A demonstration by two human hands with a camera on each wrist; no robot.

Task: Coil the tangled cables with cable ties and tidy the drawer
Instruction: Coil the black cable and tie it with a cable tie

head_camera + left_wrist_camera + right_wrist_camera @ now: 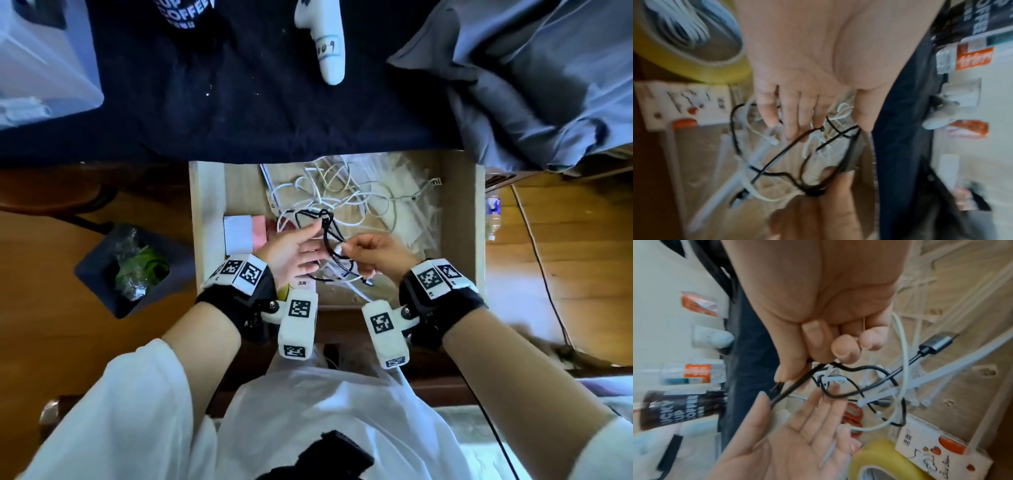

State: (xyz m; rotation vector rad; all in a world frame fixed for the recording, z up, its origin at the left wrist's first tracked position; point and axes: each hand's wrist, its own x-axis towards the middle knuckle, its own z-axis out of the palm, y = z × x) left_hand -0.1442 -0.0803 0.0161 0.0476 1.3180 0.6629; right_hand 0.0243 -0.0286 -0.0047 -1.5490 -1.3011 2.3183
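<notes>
The drawer (462,222) stands pulled out below a dark-clothed table. Inside lies a tangle of white cables (329,192). Over its front part a thin black cable (327,236) hangs in loose loops between both hands. My right hand (342,250) pinches this black cable (849,394) between thumb and curled fingers. My left hand (315,240) is flat, palm turned to the right, its straight fingers (795,123) touching the loops (781,155). A grey plug (937,344) ends the black cable. Loose pale cable ties (941,374) lie on the drawer floor.
A yellow tape roll (875,457), a white box with orange marks (931,443) and red scissors (854,416) sit near the drawer's front. White and pink pads (239,233) lie at its left. A bin (126,270) stands on the floor to the left.
</notes>
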